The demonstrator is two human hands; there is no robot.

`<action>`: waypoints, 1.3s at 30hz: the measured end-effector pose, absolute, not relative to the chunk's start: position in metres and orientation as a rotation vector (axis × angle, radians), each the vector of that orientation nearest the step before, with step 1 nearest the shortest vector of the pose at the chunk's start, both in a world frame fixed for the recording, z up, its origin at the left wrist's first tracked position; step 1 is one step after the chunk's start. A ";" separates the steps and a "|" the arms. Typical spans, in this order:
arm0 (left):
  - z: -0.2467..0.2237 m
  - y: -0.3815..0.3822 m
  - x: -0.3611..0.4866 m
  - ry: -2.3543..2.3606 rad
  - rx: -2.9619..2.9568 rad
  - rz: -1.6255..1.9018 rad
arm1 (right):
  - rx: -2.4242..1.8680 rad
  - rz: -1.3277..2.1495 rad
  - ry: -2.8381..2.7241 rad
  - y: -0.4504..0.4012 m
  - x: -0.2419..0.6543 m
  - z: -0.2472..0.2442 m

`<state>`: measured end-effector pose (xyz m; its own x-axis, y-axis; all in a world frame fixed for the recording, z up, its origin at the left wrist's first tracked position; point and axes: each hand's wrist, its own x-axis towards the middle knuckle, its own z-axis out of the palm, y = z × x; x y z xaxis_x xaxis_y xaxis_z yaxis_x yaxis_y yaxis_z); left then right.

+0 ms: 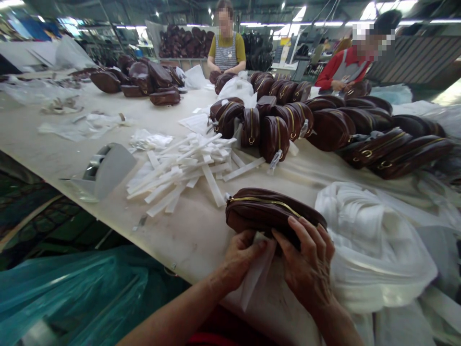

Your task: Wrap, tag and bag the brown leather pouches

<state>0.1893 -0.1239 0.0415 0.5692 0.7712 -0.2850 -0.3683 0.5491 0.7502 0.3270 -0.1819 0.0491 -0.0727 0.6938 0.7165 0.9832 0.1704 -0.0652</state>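
Note:
A dark brown bag with a gold zipper lies on its side near the table's front edge. Below its lower edge, my left hand is closed, pinching a thin white sheet that hangs down toward me. My right hand rests on the bag's right part, fingers bent over the zipper side and the index finger by the top of the sheet. To the left of the bag, white strips lie in a loose pile. On the right is a thick stack of white sheets.
Many brown bags stand across the table. A grey tape dispenser sits near the left edge. Teal plastic hangs below. Two people work across the table. More bags are heaped at the back left.

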 end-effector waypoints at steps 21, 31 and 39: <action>0.028 -0.121 0.192 0.739 0.874 0.788 | -1.761 -0.496 -1.755 -0.180 0.316 0.051; 0.023 -0.121 0.196 0.834 0.946 0.801 | -1.819 -0.445 -1.711 -0.174 0.312 0.054; 0.032 -0.118 0.201 0.885 0.988 0.823 | -1.813 -0.457 -1.684 -0.172 0.310 0.054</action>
<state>0.2005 -0.1175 0.0317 0.4065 0.8825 -0.2365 -0.1718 0.3280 0.9289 0.3100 -0.1717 0.0538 0.1293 0.7666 0.6290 0.9795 0.0002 -0.2016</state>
